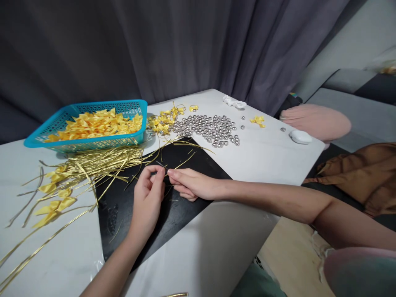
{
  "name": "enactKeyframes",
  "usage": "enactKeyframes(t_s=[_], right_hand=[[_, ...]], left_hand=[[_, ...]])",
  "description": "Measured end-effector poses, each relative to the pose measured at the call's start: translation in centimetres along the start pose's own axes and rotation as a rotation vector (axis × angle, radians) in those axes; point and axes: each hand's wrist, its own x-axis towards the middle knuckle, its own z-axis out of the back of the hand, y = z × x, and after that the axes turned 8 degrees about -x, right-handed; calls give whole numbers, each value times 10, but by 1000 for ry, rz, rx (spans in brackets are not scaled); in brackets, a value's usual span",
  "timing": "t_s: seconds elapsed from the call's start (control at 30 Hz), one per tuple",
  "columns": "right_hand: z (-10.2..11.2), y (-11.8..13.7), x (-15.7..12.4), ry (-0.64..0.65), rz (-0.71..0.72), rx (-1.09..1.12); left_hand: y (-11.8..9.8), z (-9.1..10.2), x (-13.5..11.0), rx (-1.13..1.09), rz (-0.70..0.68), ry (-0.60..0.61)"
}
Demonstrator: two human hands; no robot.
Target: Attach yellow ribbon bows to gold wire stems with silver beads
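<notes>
As the left hand (148, 194) and right hand (190, 183) are pinching one gold wire (182, 163), they are seemingly twisting it, needing steady tension next.

On the white table (262, 156) stands a blue basket (93, 142) full of yellow ribbon bows (95, 123), and just to its right lies a wide patch of silver beads (210, 128), with one loose bow (258, 120) a little further right. Near the far edge lies a crumpled white cloth (234, 102), and a small white case (300, 137) rests near the right corner. Behind all hangs a dark grey curtain (185, 45); beside the table are a pink cushion (315, 119) and a brown fabric (359, 173).
</notes>
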Motion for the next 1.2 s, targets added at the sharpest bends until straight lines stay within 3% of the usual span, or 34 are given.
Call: enactKeyframes(t_s=[0.83, 1.2], right_hand=[[-1, 6, -1, -41, -78, 46], [-1, 5, -1, -2, -63, 41]], left_hand=[[-1, -1, 0, -11, 9, 1], [-2, -2, 0, -28, 29, -22]])
